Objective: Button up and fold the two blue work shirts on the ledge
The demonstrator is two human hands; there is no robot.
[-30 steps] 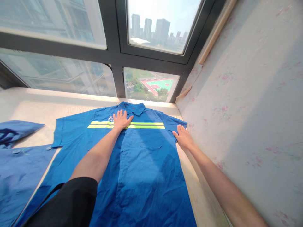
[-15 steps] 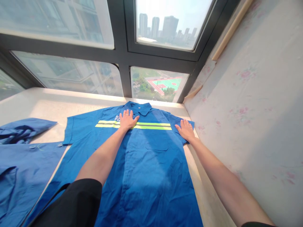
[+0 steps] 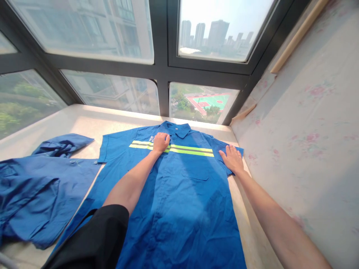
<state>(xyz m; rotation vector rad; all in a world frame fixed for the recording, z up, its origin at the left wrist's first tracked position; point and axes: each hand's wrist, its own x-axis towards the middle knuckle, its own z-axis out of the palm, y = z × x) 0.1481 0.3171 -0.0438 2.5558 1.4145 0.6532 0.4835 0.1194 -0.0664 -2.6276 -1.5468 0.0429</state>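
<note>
To the left of both hands, a second blue garment (image 3: pixel 42 190) lies rumpled on the pale ledge (image 3: pixel 84 123), well apart from the work. The left hand (image 3: pixel 161 142) rests on the chest of the blue shirt (image 3: pixel 179 209), which is spread flat, front up, collar toward the window (image 3: pixel 157 56). Half a second ago this hand lay open with fingers splayed on the yellow stripe (image 3: pixel 193 151); its fingers are now curled inward, bunched at the placket just below the collar (image 3: pixel 178 129). Whether cloth is pinched between them cannot be told. To the right, beyond the chest pocket (image 3: pixel 196 172), the right hand (image 3: pixel 232 159) is flat and open, palm down on the short sleeve (image 3: pixel 224 149) near the wall (image 3: pixel 303 130), much as it was before. Judgement: flat smoothing at the chest has given way to a grip near the collar, while the right hand pins the sleeve.
</note>
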